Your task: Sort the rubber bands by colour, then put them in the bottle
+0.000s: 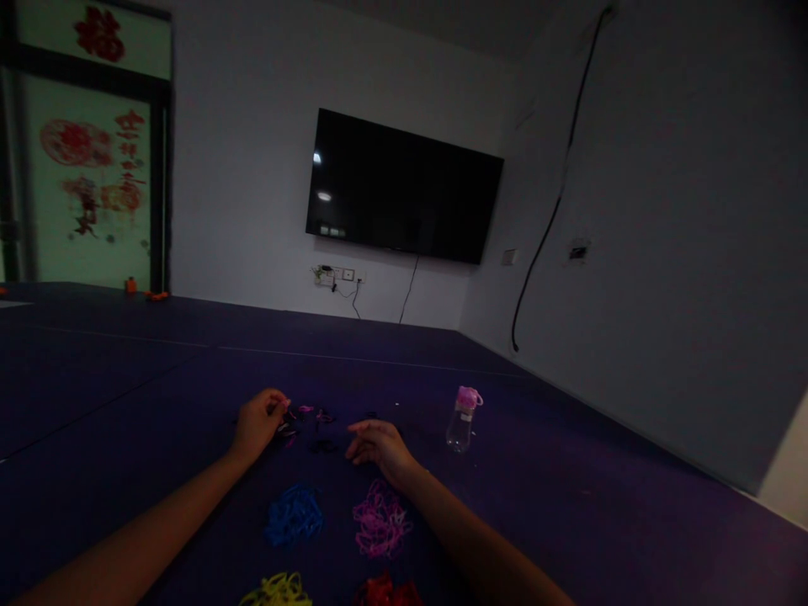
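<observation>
My left hand (257, 425) is closed in a pinch, with a small pink rubber band (286, 403) showing at its fingertips. Below and beside those fingers lie scattered dark and pink rubber bands (323, 416) on the purple surface. My right hand (382, 448) hangs low on the other side of them, fingers apart and nothing visible in it. Nearer to me, a pile of blue bands (294, 514) lies between my forearms, and a pile of pinkish-purple bands (380, 520) is just below my right wrist. Yellow bands (278, 591) and red bands (386, 592) are cut off by the lower edge.
A clear bottle with a pink cap (460, 425) stands right of my right hand. Small orange objects (130, 285) sit at the far left edge of the purple surface (252, 337). A television (404, 189) hangs on the far wall; a black cable (549, 227) runs down the right wall.
</observation>
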A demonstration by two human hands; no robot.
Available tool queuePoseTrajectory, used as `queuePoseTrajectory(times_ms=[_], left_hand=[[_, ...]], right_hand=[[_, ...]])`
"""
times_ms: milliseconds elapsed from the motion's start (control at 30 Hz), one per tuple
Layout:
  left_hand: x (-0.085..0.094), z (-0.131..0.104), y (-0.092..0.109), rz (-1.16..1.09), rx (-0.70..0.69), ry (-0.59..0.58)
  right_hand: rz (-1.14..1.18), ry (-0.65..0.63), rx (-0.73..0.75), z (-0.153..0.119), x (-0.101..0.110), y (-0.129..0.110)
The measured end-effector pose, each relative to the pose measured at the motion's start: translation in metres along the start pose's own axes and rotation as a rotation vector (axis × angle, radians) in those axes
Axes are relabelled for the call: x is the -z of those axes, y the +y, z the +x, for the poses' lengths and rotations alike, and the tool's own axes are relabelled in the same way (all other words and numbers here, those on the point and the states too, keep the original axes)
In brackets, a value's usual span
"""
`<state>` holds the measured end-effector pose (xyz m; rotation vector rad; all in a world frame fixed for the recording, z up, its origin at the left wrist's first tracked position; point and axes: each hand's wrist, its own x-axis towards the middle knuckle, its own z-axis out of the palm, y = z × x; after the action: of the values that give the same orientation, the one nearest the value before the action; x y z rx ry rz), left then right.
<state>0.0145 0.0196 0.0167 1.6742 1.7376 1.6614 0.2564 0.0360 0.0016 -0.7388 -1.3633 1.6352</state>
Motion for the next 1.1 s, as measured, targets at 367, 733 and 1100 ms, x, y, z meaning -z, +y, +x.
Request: queuePoseTrajectory(times_ms=[367,733,1100], left_hand=[[-0.0016,-0.0008,0.0006,-0.010,-0.013,-0.009],[-0.0041,0.0004,-0.0052,0.060,-0.071,0.025],[-0.0061,-0.0005,0.0002,0.278,-0.312,-0.209]], right_hand=[[-0.010,-0.027,0.021,0.0023,0.0027,0.0035],[-0.003,-0.034,0.010,0.0038,0.0041,0.0056],[-0.037,-0.020,0.011,0.0017,-0.0005,0.0012]])
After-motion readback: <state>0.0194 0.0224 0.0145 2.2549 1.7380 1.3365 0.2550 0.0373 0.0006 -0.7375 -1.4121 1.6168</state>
